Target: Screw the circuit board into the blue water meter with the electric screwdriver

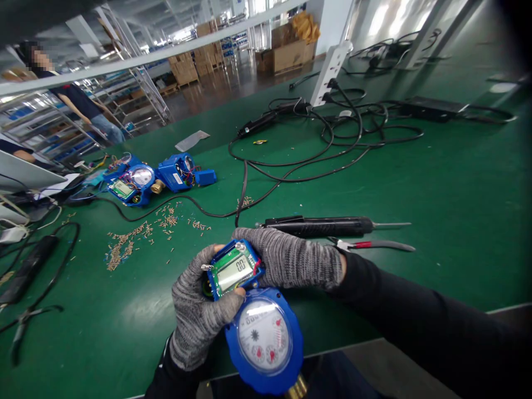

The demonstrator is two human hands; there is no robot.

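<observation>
Lower centre: your gloved left hand (199,310) and right hand (291,257) — fingers closed round the blue water meter (257,321) — above the green table (436,210); warehouse shelving upper left.

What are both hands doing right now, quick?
Left hand: closed around the blue round water meter, thumb at its green display board.
Right hand: closed on the display board's far side.
</observation>
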